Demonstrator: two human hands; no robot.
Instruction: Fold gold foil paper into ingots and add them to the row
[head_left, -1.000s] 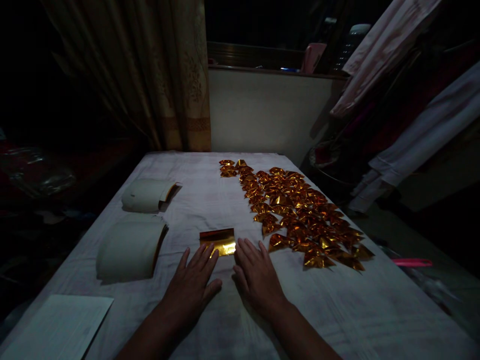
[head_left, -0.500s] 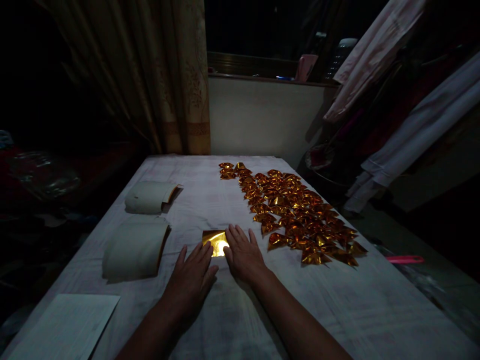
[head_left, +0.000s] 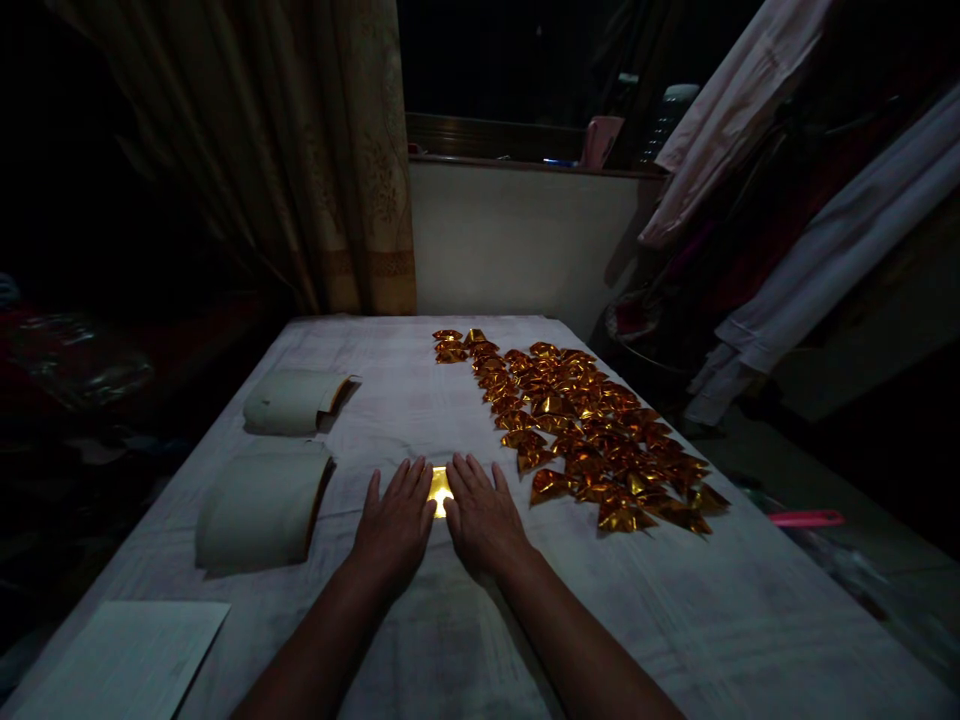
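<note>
A shiny gold foil sheet [head_left: 440, 492] lies flat on the cloth-covered table, and only a narrow strip of it shows between my hands. My left hand [head_left: 396, 515] rests palm down over its left side, fingers stretched forward. Over the right side, my right hand [head_left: 484, 512] lies flat in the same way. Both hands cover the sheet's ends, so its full outline is hidden. To the right spreads a large group of folded gold foil pieces [head_left: 581, 425], pinched at the ends, close to my right hand but apart from it.
On the left lie two curved stacks of pale sheets, one nearer [head_left: 262, 510] and one farther [head_left: 295, 402]. A flat white sheet [head_left: 120, 660] is at the table's near left corner. A curtain [head_left: 360, 200] hangs behind; clothes [head_left: 825, 230] hang at right. A pink handle [head_left: 806, 518] pokes out beyond the right edge.
My left hand has moved onto the left part of the gold foil sheet and flattened there, so less of the foil shows. My right hand stays on its right side. The view has shifted slightly.
</note>
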